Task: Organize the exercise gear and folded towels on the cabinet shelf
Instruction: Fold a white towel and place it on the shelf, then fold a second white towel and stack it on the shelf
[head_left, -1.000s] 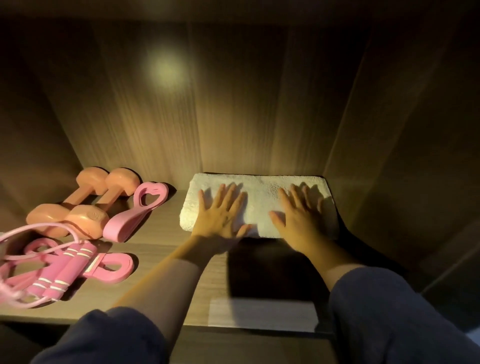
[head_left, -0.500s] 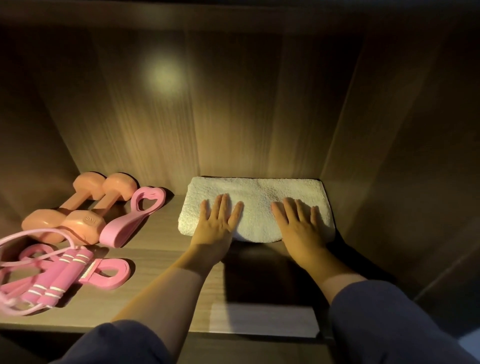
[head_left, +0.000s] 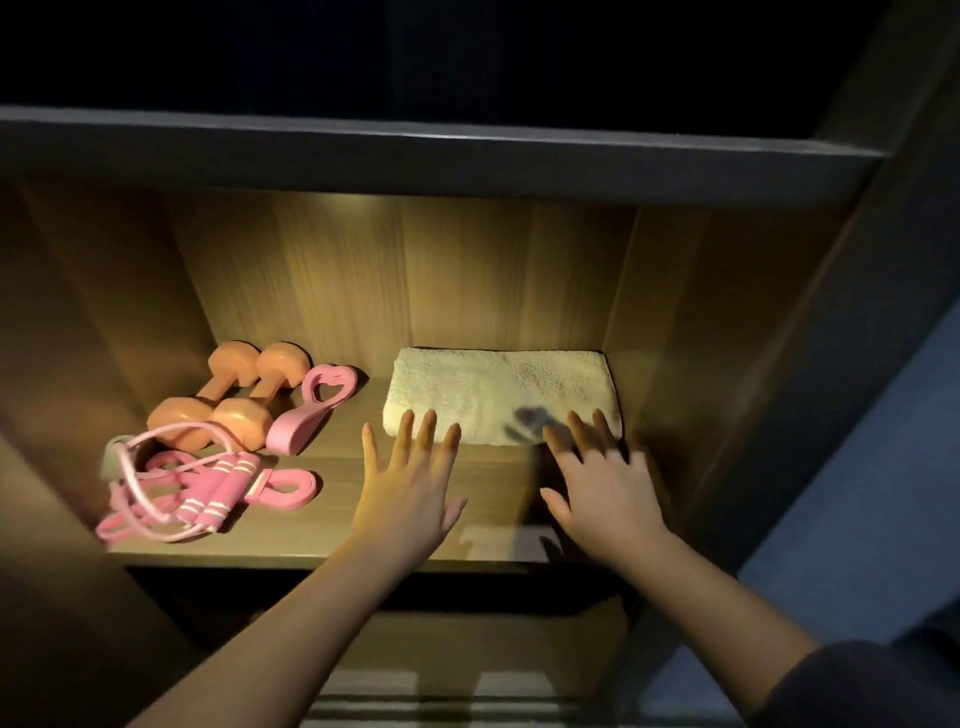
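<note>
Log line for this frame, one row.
left hand open | right hand open | towel folded, shelf right | dumbbells, jump rope left

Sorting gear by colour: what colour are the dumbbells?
The dumbbells are peach-orange, clearest in the head view.

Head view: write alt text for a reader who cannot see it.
A left hand and a right hand, fingers spread, reach to the front edge of a folded cream towel at the right of a lit cabinet shelf. Left of it lie two orange dumbbells, a pink band and a pink jump rope.
</note>
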